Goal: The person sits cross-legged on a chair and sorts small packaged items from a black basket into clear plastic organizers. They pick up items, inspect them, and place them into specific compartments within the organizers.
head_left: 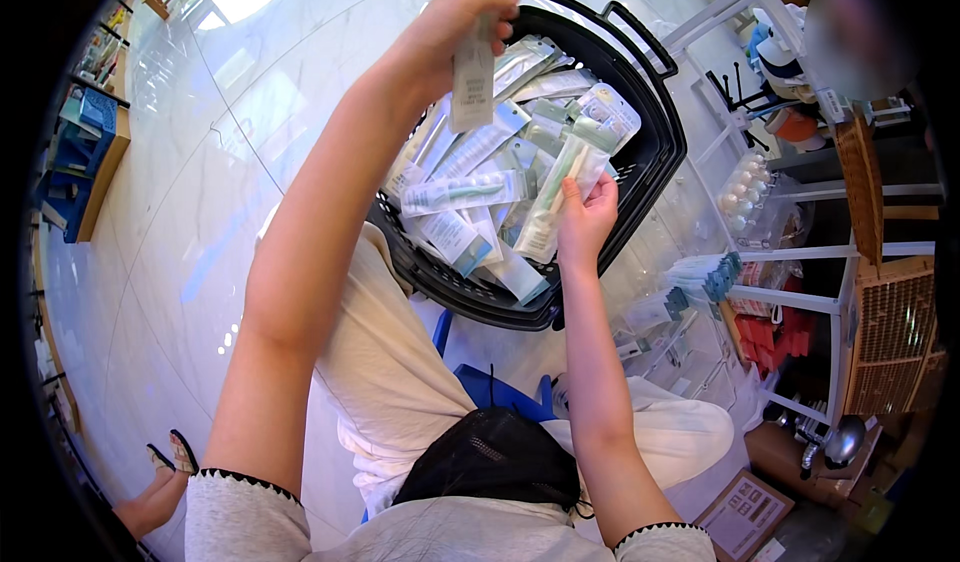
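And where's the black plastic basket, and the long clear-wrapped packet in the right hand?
Black plastic basket (672, 152): head view, on its right rim.
Long clear-wrapped packet (553, 202): head view, near its middle.

A black plastic basket (655, 162) is carrying a loose heap of slim packets (485, 147), its perforated walls enclosing them. The packets, mostly clear, white and pale green, are overlapping and pointing in many directions. One long packet (463, 193) is lying nearly crosswise at the left of the heap, while a broader white pack (609, 112) is sitting near the right wall. Pale, glossy floor (250, 132) is spreading around the basket, showing thin dark lines and reflecting bright light.
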Motion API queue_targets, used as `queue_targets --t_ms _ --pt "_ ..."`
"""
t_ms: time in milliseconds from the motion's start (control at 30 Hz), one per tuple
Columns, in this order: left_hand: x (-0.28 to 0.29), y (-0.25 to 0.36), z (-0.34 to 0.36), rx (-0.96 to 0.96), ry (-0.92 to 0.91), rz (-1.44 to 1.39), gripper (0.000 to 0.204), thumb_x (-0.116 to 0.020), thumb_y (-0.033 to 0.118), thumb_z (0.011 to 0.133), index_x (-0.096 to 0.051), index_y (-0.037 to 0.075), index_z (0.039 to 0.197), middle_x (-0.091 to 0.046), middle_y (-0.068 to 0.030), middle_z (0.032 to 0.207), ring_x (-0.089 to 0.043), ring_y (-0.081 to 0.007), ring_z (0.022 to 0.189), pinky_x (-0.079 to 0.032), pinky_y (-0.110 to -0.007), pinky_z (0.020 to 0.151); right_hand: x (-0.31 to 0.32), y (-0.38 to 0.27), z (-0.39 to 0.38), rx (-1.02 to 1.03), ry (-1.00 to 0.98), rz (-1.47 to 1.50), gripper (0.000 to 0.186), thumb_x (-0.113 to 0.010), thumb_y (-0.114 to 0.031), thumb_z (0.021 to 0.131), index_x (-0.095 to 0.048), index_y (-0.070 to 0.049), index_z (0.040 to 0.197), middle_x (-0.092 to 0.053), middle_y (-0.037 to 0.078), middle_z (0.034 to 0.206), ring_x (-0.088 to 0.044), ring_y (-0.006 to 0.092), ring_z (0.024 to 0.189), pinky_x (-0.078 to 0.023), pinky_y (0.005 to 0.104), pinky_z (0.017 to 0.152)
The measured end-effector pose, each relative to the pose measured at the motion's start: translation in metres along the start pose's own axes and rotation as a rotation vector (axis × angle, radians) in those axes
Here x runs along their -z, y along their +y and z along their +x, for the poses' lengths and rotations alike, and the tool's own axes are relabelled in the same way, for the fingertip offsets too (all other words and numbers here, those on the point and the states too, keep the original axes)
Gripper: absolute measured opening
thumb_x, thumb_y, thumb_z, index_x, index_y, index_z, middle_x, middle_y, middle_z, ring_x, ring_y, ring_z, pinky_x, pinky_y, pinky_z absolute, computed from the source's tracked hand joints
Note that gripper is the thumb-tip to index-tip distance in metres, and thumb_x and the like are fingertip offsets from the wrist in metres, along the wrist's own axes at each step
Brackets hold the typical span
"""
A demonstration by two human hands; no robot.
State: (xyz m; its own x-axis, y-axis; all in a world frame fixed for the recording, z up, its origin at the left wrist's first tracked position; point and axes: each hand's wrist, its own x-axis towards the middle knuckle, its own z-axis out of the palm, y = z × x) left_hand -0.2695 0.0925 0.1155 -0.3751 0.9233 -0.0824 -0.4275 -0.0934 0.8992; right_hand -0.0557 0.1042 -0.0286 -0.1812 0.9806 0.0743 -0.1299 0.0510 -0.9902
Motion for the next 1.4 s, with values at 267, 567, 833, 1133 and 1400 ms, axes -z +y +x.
queue_targets --t_ms 267,567,833,1133,1400 --pt "-0.027 -0.034 -0.002 0.042 -0.242 0.749 0.031 -0.067 0.03 0.075 -0.059 0.004 0.091 -0.054 -0.0006 0.078 -0.047 -0.0084 0.071 -0.038 -0.024 0.065 -0.04 -0.065 0.015 0.204 -0.067 0.137 0.023 -0.054 -0.005 0.085 -0.043 0.002 0.104 -0.056 0.008 0.092 -0.055 0.0096 0.081 -0.044 0.022 0.072" --pt "0.014 0.035 0.01 -0.51 0.307 0.417 0.022 -0.062 0.014 0.077 -0.058 0.002 0.094 -0.06 -0.0027 0.085 -0.052 -0.0105 0.072 -0.041 -0.025 0.065 -0.083 0.005 0.1 -0.161 -0.148 0.022 0.025 -0.053 -0.014 0.084 -0.05 0.0 0.104 -0.056 0.009 0.094 -0.054 0.0129 0.076 -0.045 0.025 0.065" --pt "0.03 0.057 0.011 -0.374 0.506 0.353 0.024 -0.061 0.012 0.076 -0.057 0.002 0.097 -0.058 -0.0028 0.083 -0.049 -0.0113 0.07 -0.039 -0.026 0.065 -0.13 0.076 0.142 -0.479 -0.228 -0.077 0.048 -0.058 -0.007 0.074 -0.041 -0.001 0.119 -0.054 0.011 0.099 -0.054 0.0173 0.077 -0.045 0.0292 0.068" --pt "0.046 0.057 0.024 -0.339 0.52 0.258 0.025 -0.059 0.012 0.076 -0.056 -0.001 0.097 -0.058 -0.0053 0.083 -0.052 -0.0136 0.074 -0.041 -0.027 0.067 -0.09 0.068 0.145 -0.293 0.484 0.338 0.032 -0.055 0.003 0.067 -0.049 0.0 0.098 -0.053 0.007 0.083 -0.054 0.0187 0.076 -0.046 0.0309 0.072" --pt "0.039 0.053 0.021 -0.337 0.451 0.192 0.024 -0.058 0.011 0.076 -0.056 -0.003 0.095 -0.058 -0.0066 0.081 -0.053 -0.0153 0.071 -0.043 -0.028 0.066 -0.038 0.028 0.14 -0.6 -0.228 0.872 0.018 -0.056 -0.019 0.082 -0.053 -0.004 0.091 -0.055 0.005 0.074 -0.053 0.017 0.064 -0.046 0.0287 0.061"
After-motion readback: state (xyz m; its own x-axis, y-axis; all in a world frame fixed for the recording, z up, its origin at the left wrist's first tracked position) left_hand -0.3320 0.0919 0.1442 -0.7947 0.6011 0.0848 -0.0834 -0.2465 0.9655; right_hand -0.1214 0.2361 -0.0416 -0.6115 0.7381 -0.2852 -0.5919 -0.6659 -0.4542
